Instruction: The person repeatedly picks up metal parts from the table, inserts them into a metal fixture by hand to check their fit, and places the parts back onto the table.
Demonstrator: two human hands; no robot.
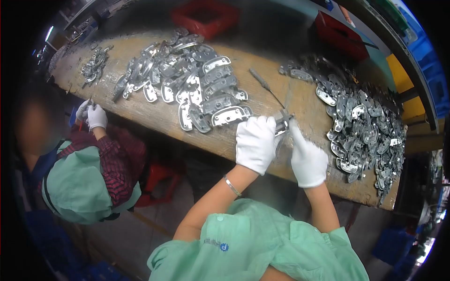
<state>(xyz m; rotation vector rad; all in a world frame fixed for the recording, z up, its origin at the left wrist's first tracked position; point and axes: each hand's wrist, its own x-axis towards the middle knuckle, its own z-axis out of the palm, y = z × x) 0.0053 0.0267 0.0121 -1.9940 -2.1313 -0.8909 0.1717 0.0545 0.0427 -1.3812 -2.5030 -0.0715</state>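
Note:
My left hand (256,144), in a white glove, is closed round a small silver metal part (281,123) above the front edge of the wooden table. My right hand (308,159), also gloved, is closed at the part's right end, its thumb and fingertip side against it; the exact grip is partly hidden. Just beyond the part lies a tool with a dark handle (259,78) and a thin shaft, its tip pointing toward my hands. Left of my hands are curved metal plates (228,115), laid in overlapping rows.
A large heap of metal parts (361,124) covers the table's (300,100) right end. A smaller pile (95,65) lies far left. Red bins (205,18) stand behind the table. At left, a co-worker in a green cap (77,187) has gloved hands (93,115) at the edge.

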